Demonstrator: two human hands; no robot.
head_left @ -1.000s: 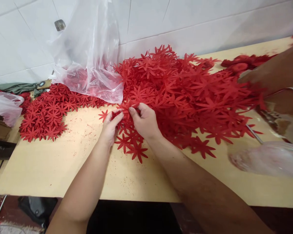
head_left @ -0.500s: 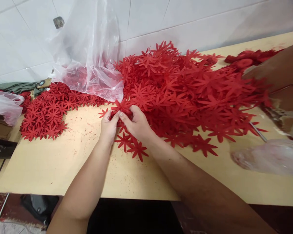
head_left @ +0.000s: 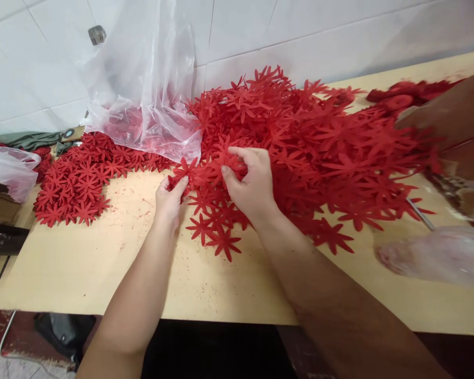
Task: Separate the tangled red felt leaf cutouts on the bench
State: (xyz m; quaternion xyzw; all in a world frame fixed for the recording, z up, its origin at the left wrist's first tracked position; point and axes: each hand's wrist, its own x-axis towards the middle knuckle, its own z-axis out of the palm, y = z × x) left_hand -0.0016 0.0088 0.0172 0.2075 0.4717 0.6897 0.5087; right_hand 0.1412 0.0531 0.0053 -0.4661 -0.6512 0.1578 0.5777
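Note:
My left hand [head_left: 169, 197] pinches a red flower-shaped cutout [head_left: 186, 169] between thumb and fingers, with more red petals showing under the thumb. Over the front left edge of a large heap of loose red flower cutouts [head_left: 276, 137] is my right hand [head_left: 249, 181]. Its thumb and index finger are apart, and I see nothing held between them; the other fingers are curled out of sight. A few loose cutouts [head_left: 223, 242] lie on the table just below the hands.
Stacked red cutouts [head_left: 71, 189] lie to the left on the pale table [head_left: 114, 263]. Behind them a clear plastic bag [head_left: 154, 116] hangs against the tiled wall. A cardboard box [head_left: 454, 116] and a plastic-wrapped bundle [head_left: 438, 255] stand at the right, near a metal rod [head_left: 421, 213].
My right hand has let go of the cutout, moved right to the heap and spread thumb and index finger. My left hand keeps its hold and has shifted slightly left.

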